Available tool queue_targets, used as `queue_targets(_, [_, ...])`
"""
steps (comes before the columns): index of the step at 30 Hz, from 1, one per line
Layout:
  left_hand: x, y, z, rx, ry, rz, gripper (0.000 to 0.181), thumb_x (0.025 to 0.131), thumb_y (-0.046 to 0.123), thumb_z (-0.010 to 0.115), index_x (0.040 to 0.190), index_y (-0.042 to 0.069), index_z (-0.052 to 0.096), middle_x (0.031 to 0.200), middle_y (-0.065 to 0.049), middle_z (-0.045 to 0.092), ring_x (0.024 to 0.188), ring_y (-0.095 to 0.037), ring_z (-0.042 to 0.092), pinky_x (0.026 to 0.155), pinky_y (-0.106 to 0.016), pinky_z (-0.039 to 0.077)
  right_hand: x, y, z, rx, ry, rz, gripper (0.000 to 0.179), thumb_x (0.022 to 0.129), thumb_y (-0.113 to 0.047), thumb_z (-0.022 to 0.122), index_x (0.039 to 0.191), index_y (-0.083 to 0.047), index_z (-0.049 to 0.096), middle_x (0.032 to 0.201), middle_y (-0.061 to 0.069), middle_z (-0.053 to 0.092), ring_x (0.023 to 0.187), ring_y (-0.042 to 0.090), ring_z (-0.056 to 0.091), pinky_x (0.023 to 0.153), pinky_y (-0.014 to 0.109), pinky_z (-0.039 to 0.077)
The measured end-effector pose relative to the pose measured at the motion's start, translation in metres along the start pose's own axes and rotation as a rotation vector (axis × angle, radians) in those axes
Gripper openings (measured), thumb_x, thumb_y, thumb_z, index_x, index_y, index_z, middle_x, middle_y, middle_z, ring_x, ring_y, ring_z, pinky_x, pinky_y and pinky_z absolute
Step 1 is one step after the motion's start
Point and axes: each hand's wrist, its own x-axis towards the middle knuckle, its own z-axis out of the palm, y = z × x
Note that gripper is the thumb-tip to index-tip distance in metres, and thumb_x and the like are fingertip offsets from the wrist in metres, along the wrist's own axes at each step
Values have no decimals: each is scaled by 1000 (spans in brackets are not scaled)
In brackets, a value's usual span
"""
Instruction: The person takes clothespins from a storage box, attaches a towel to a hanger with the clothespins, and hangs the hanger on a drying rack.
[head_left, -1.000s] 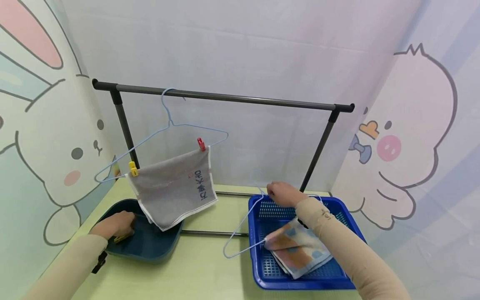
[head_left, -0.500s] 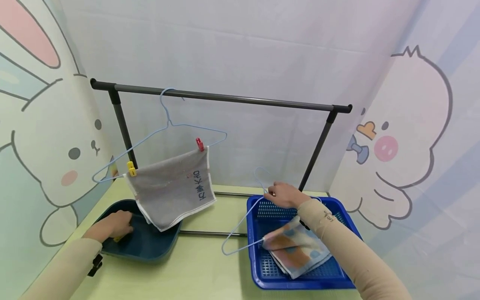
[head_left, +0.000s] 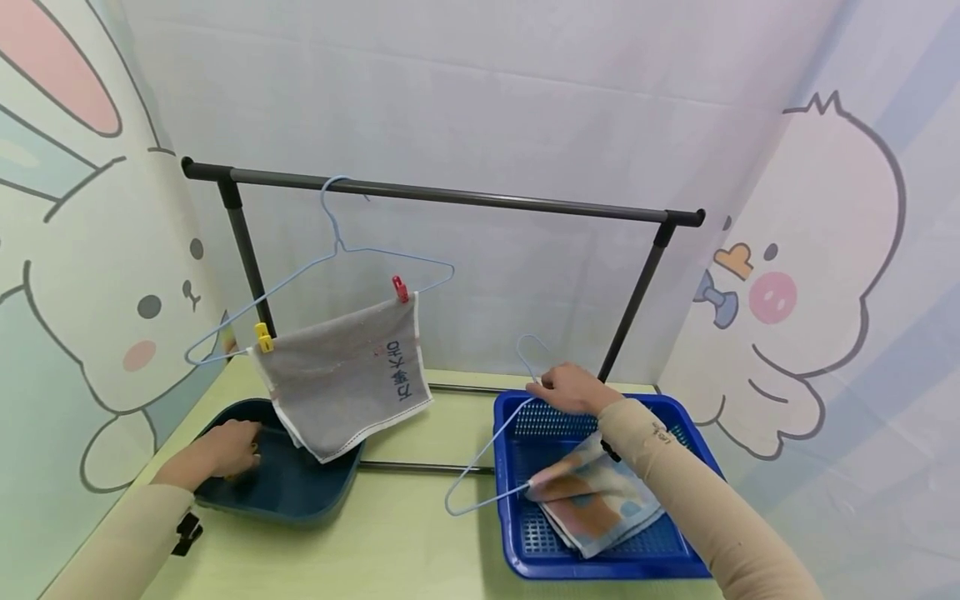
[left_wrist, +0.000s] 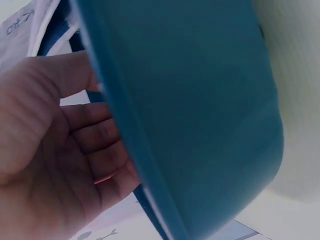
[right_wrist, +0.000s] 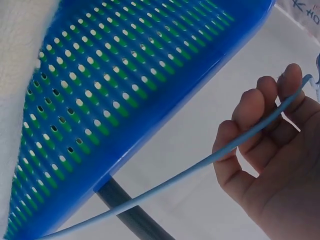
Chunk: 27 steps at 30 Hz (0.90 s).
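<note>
I count 2 containers on the pale green bench (head_left: 420, 542). Lower right of frame: blue perforated basket (head_left: 600, 570), 1 patterned cloth (head_left: 600, 504) folded inside, brown and blue blotches. Lower left: teal bin (head_left: 300, 492), left hand (head_left: 225, 452) in it; fingertips hidden, so can't tell if that grip has anything or what lies under it. Right hand (head_left: 572, 388), at the basket's back edge: grip curled round 1 light blue hanger (right_wrist: 192, 169) near its neck. Its lower bar crosses the basket's left rim and meets the patterned cloth. Further back, left of centre: 1 grey cloth (head_left: 345, 379), white edging, 2 pegs to the second hanger (head_left: 340, 242): yellow peg (head_left: 264, 337) left, red peg (head_left: 401, 289) right. That one hooks over the dark rail (head_left: 465, 197). Behind: white backdrop (head_left: 480, 100).
</note>
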Motion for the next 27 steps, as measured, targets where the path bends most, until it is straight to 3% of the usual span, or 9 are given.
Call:
queue_targets(9, [-14, 7, -6, -95, 82, -16, 17, 83, 7, 65, 91, -5, 56, 66, -3, 51, 56, -16, 49, 59, -41, 46, -6, 4, -5, 118, -15, -5, 44, 103, -36, 36, 72, -11, 57, 64, -2, 50, 59, 14, 48, 62, 31, 41])
queue_targets(16, [-25, 15, -8, -126, 93, -1, 20, 82, 7, 67, 95, -5, 59, 74, -3, 55, 59, -15, 49, 58, -37, 45, -17, -1, -23, 124, 27, 17, 50, 103, -43, 31, 81, -8, 61, 65, -1, 47, 62, 15, 48, 65, 33, 41])
queue_targets(27, [-33, 31, -13, -133, 148, 84, 13, 82, 6, 65, 92, 1, 58, 69, 1, 51, 53, -11, 44, 53, -31, 41, -34, -1, -39, 133, 120, 3, 50, 103, -45, 29, 68, -14, 49, 60, -2, 40, 56, 15, 42, 60, 32, 37])
